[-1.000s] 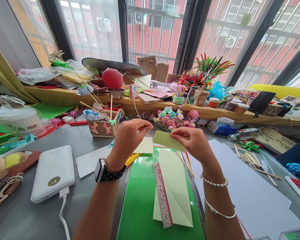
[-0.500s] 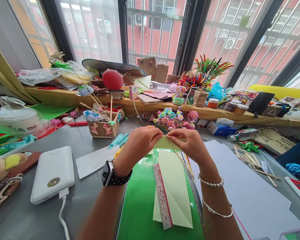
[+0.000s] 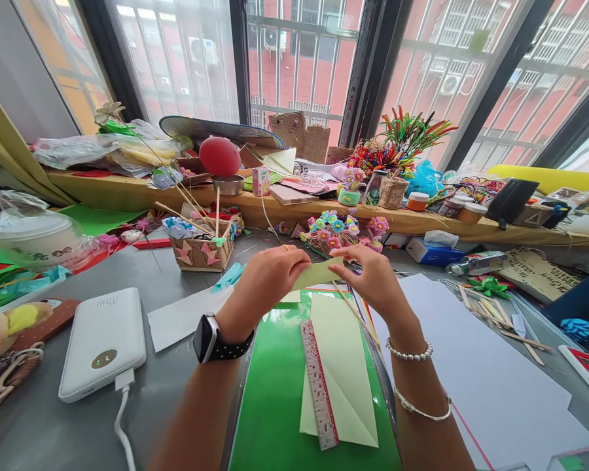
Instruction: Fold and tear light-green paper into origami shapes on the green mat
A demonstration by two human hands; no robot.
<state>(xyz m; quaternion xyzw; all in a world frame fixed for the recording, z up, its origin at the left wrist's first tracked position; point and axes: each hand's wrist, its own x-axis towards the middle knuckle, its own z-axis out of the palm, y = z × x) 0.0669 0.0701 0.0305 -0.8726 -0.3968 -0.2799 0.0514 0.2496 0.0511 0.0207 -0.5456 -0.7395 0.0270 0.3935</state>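
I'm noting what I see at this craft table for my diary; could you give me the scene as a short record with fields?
Left hand: pinches one end of a pale green paper strip
Right hand: pinches the strip's other end
Below the hands: a patterned ruler on a larger pale green sheet, over a glossy green surface
Person's left: white power bank, cable plugged in
Person's right: large white paper
Beyond the hands: colourful flowers
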